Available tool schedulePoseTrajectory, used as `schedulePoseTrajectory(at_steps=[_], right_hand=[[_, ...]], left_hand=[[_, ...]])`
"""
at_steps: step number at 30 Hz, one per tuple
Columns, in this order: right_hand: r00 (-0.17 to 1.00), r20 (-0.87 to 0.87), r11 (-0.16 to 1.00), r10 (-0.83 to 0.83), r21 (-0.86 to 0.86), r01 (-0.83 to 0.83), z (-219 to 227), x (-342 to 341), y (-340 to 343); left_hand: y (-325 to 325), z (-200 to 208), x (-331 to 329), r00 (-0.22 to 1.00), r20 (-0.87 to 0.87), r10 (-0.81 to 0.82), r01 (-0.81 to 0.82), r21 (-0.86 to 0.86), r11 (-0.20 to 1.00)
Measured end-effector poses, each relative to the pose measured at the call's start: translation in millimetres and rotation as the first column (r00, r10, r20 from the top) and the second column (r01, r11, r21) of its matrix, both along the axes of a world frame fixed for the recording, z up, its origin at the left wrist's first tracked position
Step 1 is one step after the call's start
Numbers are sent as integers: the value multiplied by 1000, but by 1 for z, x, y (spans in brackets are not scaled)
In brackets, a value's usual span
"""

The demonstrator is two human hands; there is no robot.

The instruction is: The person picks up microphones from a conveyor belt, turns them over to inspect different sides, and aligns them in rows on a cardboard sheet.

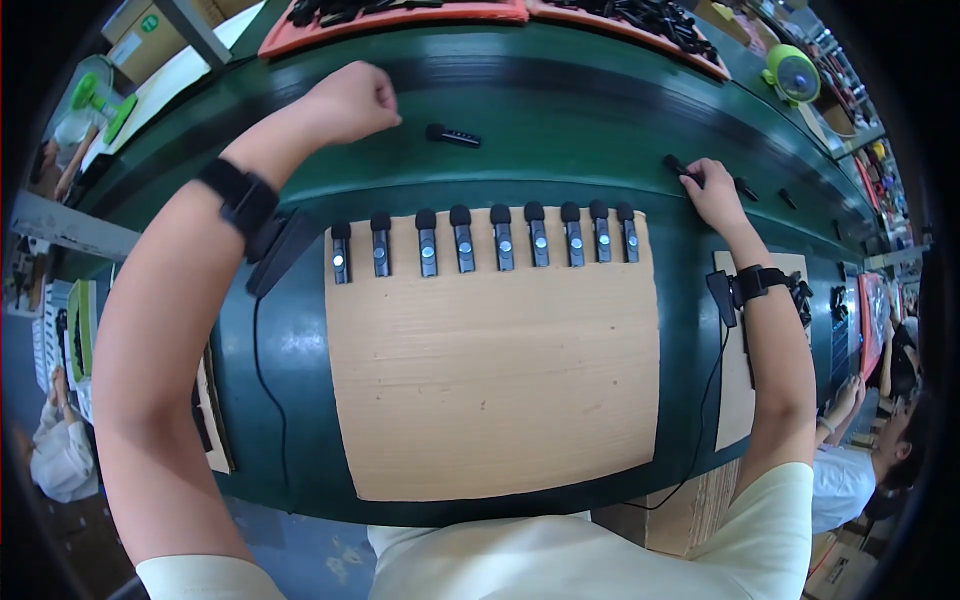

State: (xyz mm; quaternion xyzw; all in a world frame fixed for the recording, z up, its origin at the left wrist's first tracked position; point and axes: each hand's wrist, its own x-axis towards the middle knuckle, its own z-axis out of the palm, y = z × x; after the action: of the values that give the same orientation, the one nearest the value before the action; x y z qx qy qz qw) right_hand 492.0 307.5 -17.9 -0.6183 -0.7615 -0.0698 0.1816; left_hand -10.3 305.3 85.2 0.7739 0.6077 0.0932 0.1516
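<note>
Above the far left of the work surface is my left hand (352,102), its fingers curled into a loose fist. Whatever it may hold is hidden. To its right a small black clip-on microphone (455,136) lies on the green surface. At the far right my right hand (715,192) has its fingers closed around another black microphone (684,172), foam end outward. Between my arms lies a cardboard sheet (490,380). Along its far edge several microphones (463,240) form a row, with dark foam tips pointing away from me and a round light spot on each body.
Orange trays (400,20) of black parts stand along the far edge. More microphones (787,198) lie right of my right hand. A second cardboard sheet (735,425) sits under my right forearm. Cables hang from both wrist straps. A co-worker (850,480) sits at the right.
</note>
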Motion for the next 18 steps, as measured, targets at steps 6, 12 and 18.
schedulePoseTrajectory(at_steps=[6, 12, 18], right_hand=[[940, -338, 958, -52, -283, -49, 19, -8, -14], [580, -814, 920, -44, -258, -294, 85, -66, -113], [431, -900, 898, 64, -136, -418, 106, -85, -199]], left_hand=[[22, -33, 31, 947, -171, -271, 285, 69, 956], [18, -35, 36, 938, -290, -191, 190, -33, 981], [-10, -18, 26, 988, -120, -99, 106, 53, 993]])
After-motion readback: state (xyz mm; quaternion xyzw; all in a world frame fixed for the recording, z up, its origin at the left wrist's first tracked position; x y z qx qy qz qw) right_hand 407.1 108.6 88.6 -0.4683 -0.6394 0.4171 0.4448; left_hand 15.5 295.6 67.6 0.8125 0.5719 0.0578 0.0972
